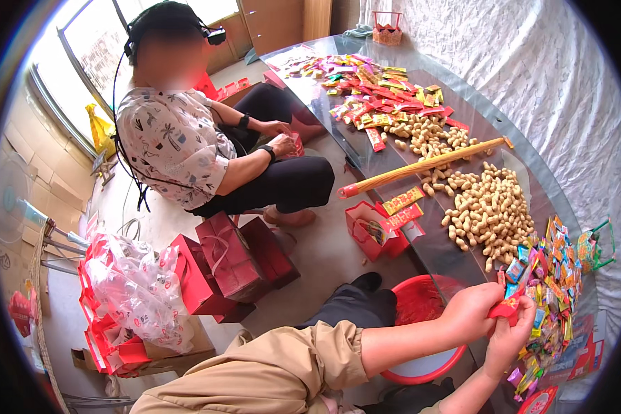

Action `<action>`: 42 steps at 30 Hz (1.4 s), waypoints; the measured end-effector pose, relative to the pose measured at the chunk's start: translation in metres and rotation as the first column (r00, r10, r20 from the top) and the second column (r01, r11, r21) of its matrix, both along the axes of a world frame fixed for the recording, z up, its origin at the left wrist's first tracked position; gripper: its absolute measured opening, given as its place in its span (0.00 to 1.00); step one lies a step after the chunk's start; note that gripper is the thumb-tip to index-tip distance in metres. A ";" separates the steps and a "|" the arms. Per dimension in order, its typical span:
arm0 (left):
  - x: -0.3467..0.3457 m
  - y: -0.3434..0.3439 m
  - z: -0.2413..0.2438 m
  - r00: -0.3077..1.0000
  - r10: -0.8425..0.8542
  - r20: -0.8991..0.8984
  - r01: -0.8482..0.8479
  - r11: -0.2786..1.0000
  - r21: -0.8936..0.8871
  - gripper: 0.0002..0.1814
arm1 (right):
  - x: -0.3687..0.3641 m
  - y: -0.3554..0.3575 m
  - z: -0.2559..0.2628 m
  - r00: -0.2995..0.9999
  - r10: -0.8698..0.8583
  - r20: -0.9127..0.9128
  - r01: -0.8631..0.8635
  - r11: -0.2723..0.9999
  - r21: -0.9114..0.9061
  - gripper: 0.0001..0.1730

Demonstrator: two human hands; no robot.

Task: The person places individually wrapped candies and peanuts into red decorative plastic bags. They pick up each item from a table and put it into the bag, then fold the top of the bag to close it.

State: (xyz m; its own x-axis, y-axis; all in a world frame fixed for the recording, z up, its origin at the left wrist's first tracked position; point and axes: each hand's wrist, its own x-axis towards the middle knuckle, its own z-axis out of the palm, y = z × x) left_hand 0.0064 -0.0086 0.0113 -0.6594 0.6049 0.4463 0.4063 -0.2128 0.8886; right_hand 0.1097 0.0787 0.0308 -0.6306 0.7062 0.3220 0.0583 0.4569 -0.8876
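Note:
Over the near edge of the glass-topped table [476,186], my left hand [471,311] and my right hand [515,323] are together on a small red packet [505,307] with gold print. Fingers of both hands pinch it, and they cover part of it. Just beyond them spreads a pile of mixed wrapped candies [556,282] in blue, pink, orange and yellow. A large heap of unshelled peanuts [491,209] lies to the left of the candies. Below my forearms stands a red plastic basin [425,376], partly hidden by them.
A yellow wooden stick [427,164] crosses the table and overhangs its edge. Farther off lie more peanuts [424,134] and red-wrapped sweets [388,98]. An open red gift bag [370,227] hangs by the edge. A seated person [181,139] handles something red. Red boxes [233,256] stand behind.

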 end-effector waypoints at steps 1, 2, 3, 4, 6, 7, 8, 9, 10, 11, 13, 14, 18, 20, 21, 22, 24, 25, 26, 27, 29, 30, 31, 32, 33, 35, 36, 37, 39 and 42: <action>0.000 0.000 -0.001 1.000 0.009 0.001 -0.009 1.000 -0.008 0.11 | -0.003 -0.001 0.001 1.000 -0.017 -0.017 0.016 1.000 -0.015 0.15; -0.001 0.001 -0.001 1.000 0.017 0.003 -0.017 1.000 -0.016 0.11 | -0.007 -0.003 0.005 0.999 -0.035 -0.034 0.034 0.999 -0.029 0.16; -0.001 0.001 0.000 1.000 0.024 0.005 -0.024 0.999 -0.024 0.11 | -0.011 -0.008 0.007 0.990 -0.134 -0.052 0.132 0.991 -0.029 0.15; -0.001 0.002 0.000 0.999 0.043 0.005 -0.043 0.999 -0.017 0.11 | -0.014 -0.012 0.012 0.981 -0.188 0.045 0.184 0.979 0.087 0.14; 0.000 0.003 0.000 0.996 0.086 0.006 -0.086 0.996 -0.006 0.12 | -0.017 -0.022 0.026 0.924 -0.317 0.215 0.238 0.915 0.326 0.12; 0.000 0.004 0.000 0.995 0.104 0.003 -0.104 0.995 0.006 0.12 | -0.018 -0.025 0.029 0.906 -0.340 0.254 0.217 0.885 0.412 0.11; 0.000 0.004 0.001 0.993 0.120 -0.001 -0.120 0.993 0.018 0.13 | -0.019 -0.028 0.032 0.885 -0.367 0.288 0.191 0.848 0.494 0.10; 0.000 0.004 0.002 0.991 0.135 -0.004 -0.135 0.990 0.030 0.13 | -0.019 -0.029 0.034 0.861 -0.397 0.318 0.160 0.805 0.571 0.10; -0.001 0.004 0.003 0.990 0.139 -0.011 -0.138 0.989 0.044 0.13 | -0.018 -0.028 0.035 0.852 -0.391 0.348 0.139 0.810 0.569 0.09; -0.003 0.004 0.003 0.990 0.142 -0.017 -0.141 0.988 0.058 0.13 | -0.017 -0.027 0.036 0.842 -0.386 0.378 0.118 0.815 0.567 0.10; -0.007 0.004 0.004 0.992 0.120 -0.026 -0.119 0.992 0.037 0.13 | -0.017 -0.026 0.037 0.832 -0.378 0.407 0.084 0.810 0.580 0.09; -0.009 0.005 0.002 0.995 0.094 -0.031 -0.094 0.996 0.002 0.12 | -0.018 -0.026 0.038 0.834 -0.376 0.404 0.072 0.801 0.595 0.09; -0.019 0.007 -0.007 0.997 -0.020 -0.073 0.018 1.000 -0.026 0.12 | -0.017 -0.023 0.037 0.822 -0.370 0.433 0.031 0.788 0.614 0.09; -0.021 0.008 -0.009 0.991 -0.047 -0.124 0.043 0.998 -0.036 0.10 | -0.018 -0.026 0.036 0.799 -0.388 0.460 0.047 0.803 0.595 0.10; -0.022 0.008 -0.009 0.987 -0.061 -0.149 0.055 0.998 -0.041 0.10 | -0.019 -0.026 0.036 0.787 -0.396 0.473 0.056 0.809 0.585 0.10; -0.022 0.008 -0.009 0.982 -0.057 -0.178 0.052 0.998 -0.034 0.10 | -0.018 -0.026 0.035 0.794 -0.390 0.467 0.066 0.819 0.570 0.10; -0.022 0.008 -0.008 0.971 -0.049 -0.233 0.046 0.999 -0.017 0.10 | -0.016 -0.024 0.032 0.807 -0.378 0.453 0.087 0.836 0.542 0.11; -0.023 0.007 -0.008 0.971 -0.054 -0.234 0.049 0.998 -0.028 0.10 | -0.016 -0.023 0.030 0.817 -0.372 0.440 0.093 0.839 0.536 0.12; -0.024 0.007 -0.007 0.970 -0.058 -0.236 0.051 0.998 -0.039 0.10 | -0.015 -0.022 0.027 0.827 -0.364 0.428 0.097 0.843 0.530 0.12; -0.024 0.006 -0.007 0.969 -0.063 -0.237 0.052 0.997 -0.050 0.10 | -0.015 -0.021 0.024 0.837 -0.357 0.415 0.101 0.846 0.523 0.12; -0.027 0.005 -0.007 0.971 -0.094 -0.219 0.073 0.992 -0.101 0.10 | -0.016 -0.020 0.021 0.861 -0.321 0.393 0.058 0.831 0.553 0.11; -0.029 0.005 -0.007 0.972 -0.109 -0.209 0.083 0.988 -0.127 0.10 | -0.017 -0.019 0.020 0.873 -0.303 0.383 0.036 0.823 0.567 0.11; -0.031 0.005 -0.007 0.965 -0.129 -0.227 0.095 0.983 -0.155 0.10 | -0.017 -0.019 0.020 0.874 -0.295 0.386 0.027 0.824 0.567 0.11; -0.034 0.004 -0.008 0.958 -0.149 -0.246 0.105 0.977 -0.184 0.10 | -0.016 -0.019 0.020 0.875 -0.287 0.389 0.019 0.824 0.566 0.11; -0.037 0.004 -0.008 0.949 -0.171 -0.263 0.115 0.970 -0.212 0.11 | -0.016 -0.019 0.020 0.876 -0.280 0.392 0.011 0.825 0.565 0.11; -0.039 0.004 -0.008 0.945 -0.202 -0.259 0.142 0.962 -0.233 0.10 | -0.013 -0.018 0.020 0.851 -0.266 0.453 -0.022 0.843 0.537 0.12; -0.040 0.004 -0.008 0.942 -0.217 -0.257 0.155 0.958 -0.243 0.10 | -0.013 -0.017 0.020 0.837 -0.258 0.482 -0.038 0.852 0.522 0.13; -0.040 0.004 -0.008 0.948 -0.189 -0.256 0.136 0.968 -0.211 0.10 | -0.013 -0.017 0.020 0.833 -0.266 0.485 -0.033 0.851 0.524 0.13; -0.038 0.004 -0.007 0.958 -0.133 -0.253 0.098 0.984 -0.147 0.10 | -0.014 -0.019 0.020 0.825 -0.284 0.489 -0.022 0.848 0.529 0.13; -0.030 0.007 -0.006 0.971 -0.032 -0.237 0.008 0.995 -0.101 0.11 | -0.015 -0.020 0.016 0.819 -0.333 0.468 0.038 0.844 0.535 0.13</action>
State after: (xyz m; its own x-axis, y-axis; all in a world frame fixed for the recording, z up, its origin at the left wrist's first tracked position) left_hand -0.0235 -0.0016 0.0055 -0.5285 0.6658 0.5267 0.6052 -0.1395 0.7837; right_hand 0.0951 0.0592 0.0463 -0.6742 0.6707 0.3091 0.5734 0.7392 -0.3533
